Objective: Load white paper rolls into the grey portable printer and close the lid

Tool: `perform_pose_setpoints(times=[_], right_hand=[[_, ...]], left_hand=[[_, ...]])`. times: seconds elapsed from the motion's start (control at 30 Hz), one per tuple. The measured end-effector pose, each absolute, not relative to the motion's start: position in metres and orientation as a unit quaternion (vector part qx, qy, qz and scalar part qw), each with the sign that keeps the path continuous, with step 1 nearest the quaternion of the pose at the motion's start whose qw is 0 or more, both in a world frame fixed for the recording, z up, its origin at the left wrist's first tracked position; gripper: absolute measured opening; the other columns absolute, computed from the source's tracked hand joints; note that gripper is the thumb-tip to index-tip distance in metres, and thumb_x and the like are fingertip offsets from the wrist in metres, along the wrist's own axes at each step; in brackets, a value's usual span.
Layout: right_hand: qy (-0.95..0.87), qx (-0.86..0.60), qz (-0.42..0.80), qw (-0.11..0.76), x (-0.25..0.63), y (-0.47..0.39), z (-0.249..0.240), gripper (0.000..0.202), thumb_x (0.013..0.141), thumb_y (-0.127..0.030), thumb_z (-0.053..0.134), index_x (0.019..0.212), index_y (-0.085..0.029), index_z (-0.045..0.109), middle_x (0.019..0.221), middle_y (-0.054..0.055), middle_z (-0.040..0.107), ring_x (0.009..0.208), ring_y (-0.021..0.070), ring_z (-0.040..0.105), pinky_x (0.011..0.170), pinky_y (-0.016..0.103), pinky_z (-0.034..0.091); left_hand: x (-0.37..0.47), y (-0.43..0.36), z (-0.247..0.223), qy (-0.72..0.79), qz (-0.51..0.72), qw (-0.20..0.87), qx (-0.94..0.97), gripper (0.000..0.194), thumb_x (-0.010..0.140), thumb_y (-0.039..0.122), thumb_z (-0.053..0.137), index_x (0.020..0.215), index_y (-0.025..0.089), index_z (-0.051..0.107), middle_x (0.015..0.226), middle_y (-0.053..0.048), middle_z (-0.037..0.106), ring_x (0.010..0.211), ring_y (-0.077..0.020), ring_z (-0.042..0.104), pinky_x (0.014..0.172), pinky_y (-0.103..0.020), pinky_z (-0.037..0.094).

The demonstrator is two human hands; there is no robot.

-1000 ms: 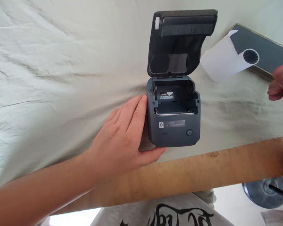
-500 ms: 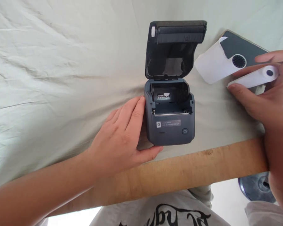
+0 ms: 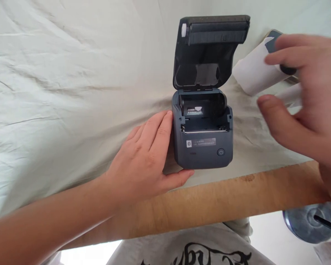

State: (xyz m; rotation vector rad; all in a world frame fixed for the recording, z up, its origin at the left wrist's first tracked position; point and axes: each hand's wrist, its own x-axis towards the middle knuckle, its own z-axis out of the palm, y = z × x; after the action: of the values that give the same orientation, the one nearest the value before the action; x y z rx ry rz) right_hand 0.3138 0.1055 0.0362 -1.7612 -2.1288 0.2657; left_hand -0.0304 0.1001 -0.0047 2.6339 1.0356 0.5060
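Note:
A dark blue-grey label printer point(image 3: 204, 158) stands upright with its lid point(image 3: 206, 59) raised and its paper bay bare. My left hand point(image 3: 143, 154) grips its near left corner, fingers along the side and thumb at the front edge. Over on the right, my right hand point(image 3: 311, 92) hovers with thumb and fingers apart, somewhat blurred, holding nothing. Beneath and beside it lies a wide white paper roll point(image 3: 262, 70) with a torn end. A thinner white roll point(image 3: 289, 94) is mostly hidden behind this hand.
Under the rolls lies a dark flat phone-like device point(image 3: 274, 40), partly covered. Wrinkled pale cloth point(image 3: 71, 73) covers the surface, with a wooden edge point(image 3: 223, 195) at the front. A dark round base point(image 3: 306, 224) shows below at the right.
My right hand has let go of the thin white roll and lifted, its fingers spreading. The left hand stays on the printer. The view has shifted slightly.

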Motion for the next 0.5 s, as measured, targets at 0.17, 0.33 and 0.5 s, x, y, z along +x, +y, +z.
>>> perform_pose_setpoints(times=[0.17,0.33,0.5], right_hand=[[-0.818,-0.558,-0.015,0.138,0.3,0.114,0.027,0.054,0.115,-0.039,0.051,0.168,-0.04,0.049,0.176,0.011,0.054,0.17,0.0335,0.049,0.141,0.072,0.04],[-0.79,-0.593,-0.037,0.151,0.306,0.108,0.023,0.056,0.113,-0.037,0.055,0.168,-0.038,0.05,0.177,0.013,0.052,0.169,0.0342,0.05,0.139,0.072,0.042],[-0.828,-0.526,-0.077,0.179,0.31,0.112,0.01,0.043,0.113,-0.029,0.056,0.154,-0.04,0.06,0.161,0.009,0.066,0.151,0.0295,0.066,0.124,0.066,0.058]], left_hand=[[-0.03,0.098,-0.004,0.361,0.183,0.147,0.902,0.096,0.107,0.066,0.064,0.177,0.01,0.03,0.167,-0.03,0.061,0.151,-0.0463,0.067,0.121,-0.061,0.063],[-0.026,0.095,-0.005,0.37,0.188,0.137,0.899,0.089,0.11,0.063,0.058,0.176,0.01,0.03,0.165,-0.03,0.062,0.151,-0.0445,0.068,0.121,-0.062,0.064],[-0.026,0.095,-0.006,0.374,0.193,0.136,0.897,0.09,0.111,0.068,0.054,0.176,0.012,0.029,0.162,-0.031,0.064,0.149,-0.0456,0.07,0.119,-0.063,0.065]])
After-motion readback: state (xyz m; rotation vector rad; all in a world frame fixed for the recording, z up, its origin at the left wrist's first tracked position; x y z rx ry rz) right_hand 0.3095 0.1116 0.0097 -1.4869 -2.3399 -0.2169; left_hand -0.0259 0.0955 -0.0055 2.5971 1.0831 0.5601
